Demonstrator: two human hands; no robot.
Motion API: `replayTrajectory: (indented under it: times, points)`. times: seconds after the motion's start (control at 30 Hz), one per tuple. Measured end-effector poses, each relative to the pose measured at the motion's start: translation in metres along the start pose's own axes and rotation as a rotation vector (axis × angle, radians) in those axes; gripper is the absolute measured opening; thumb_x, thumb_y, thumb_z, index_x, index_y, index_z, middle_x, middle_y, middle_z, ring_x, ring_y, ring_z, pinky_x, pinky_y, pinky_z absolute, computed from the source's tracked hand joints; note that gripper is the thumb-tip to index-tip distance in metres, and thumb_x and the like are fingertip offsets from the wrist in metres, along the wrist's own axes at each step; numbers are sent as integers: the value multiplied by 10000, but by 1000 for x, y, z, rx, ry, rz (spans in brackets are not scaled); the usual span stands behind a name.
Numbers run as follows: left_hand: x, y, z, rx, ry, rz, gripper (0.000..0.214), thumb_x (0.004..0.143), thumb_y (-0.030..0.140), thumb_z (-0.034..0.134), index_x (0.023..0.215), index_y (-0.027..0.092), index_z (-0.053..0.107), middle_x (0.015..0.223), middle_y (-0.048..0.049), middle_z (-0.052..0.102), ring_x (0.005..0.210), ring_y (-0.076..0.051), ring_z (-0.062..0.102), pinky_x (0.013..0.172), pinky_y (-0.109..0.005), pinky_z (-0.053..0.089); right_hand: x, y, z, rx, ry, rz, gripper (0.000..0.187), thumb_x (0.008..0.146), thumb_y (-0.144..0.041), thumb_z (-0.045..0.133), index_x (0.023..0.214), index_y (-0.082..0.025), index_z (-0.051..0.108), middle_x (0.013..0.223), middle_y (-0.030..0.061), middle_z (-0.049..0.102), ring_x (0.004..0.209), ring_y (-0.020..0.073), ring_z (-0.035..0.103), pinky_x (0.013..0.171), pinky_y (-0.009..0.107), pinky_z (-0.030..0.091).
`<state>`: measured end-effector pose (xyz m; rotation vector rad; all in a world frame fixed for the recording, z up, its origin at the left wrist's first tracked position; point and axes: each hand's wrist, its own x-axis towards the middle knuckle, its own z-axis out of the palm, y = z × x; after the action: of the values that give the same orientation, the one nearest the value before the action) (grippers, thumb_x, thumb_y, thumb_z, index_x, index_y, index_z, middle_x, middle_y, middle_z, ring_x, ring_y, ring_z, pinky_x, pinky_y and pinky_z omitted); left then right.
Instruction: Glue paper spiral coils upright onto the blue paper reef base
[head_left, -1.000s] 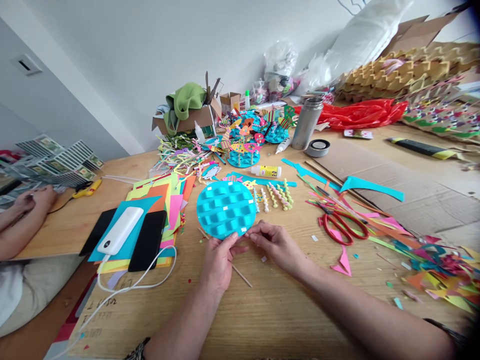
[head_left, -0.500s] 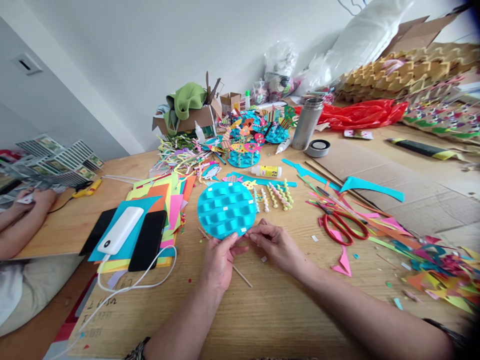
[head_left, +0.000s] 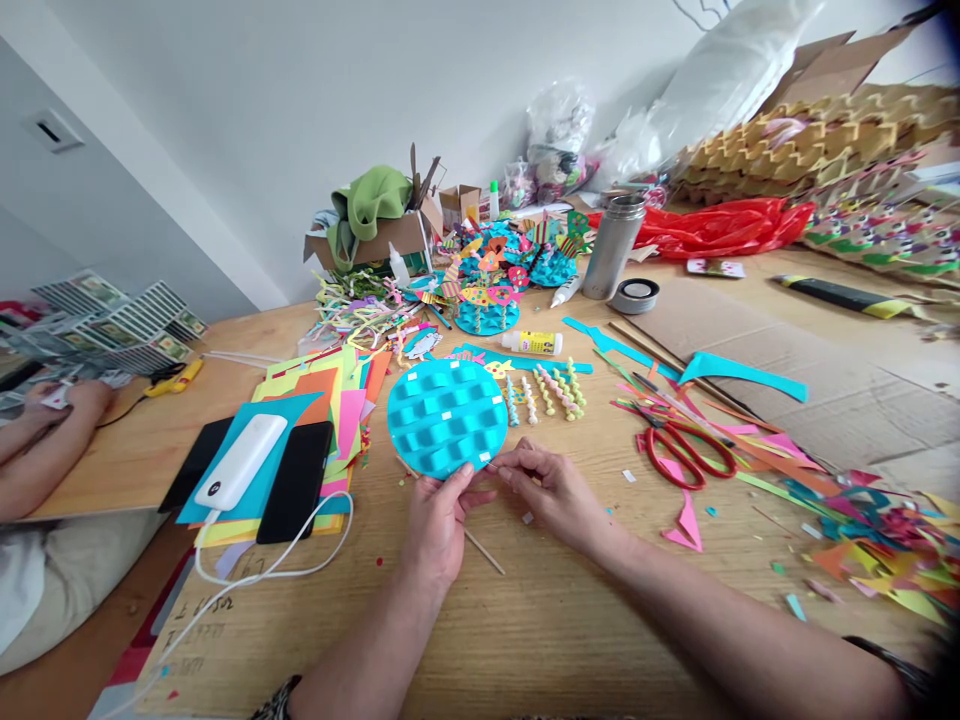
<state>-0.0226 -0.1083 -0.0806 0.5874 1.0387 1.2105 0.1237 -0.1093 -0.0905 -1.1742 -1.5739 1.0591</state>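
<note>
A round turquoise paper disc (head_left: 447,415) with woven raised strips and small white squares stands tilted above the wooden table (head_left: 540,610). My left hand (head_left: 437,520) pinches its near edge between thumb and fingers. My right hand (head_left: 551,492) is closed just to the right of that edge, fingertips pinched at the disc's rim on something too small to make out. A thin wooden stick (head_left: 480,548) lies under my hands.
Red scissors (head_left: 686,450) and paper scraps lie to the right. A white power bank (head_left: 240,460), a black phone (head_left: 296,480) and coloured paper sheets lie to the left. Glue bottle (head_left: 532,343), steel flask (head_left: 613,247), finished crafts behind. Another person's arms (head_left: 37,440) rest far left.
The disc has tipped and shifted slightly left and up in my left hand. My right hand stays pinched at its rim. The other person's hands moved a little.
</note>
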Motion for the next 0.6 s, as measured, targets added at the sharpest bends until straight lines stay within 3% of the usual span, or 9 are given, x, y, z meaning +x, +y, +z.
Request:
replayTrajectory:
  times: [0.6]
  points:
    - [1, -5, -3, 16, -11, 11, 315, 618, 242, 774, 917, 168, 706, 953, -73, 735, 875, -247, 682, 562, -264, 536, 1, 2, 3, 119, -4, 34, 211, 862, -335, 550, 879, -205, 716, 810, 53, 673, 803, 180, 609, 728, 308, 480]
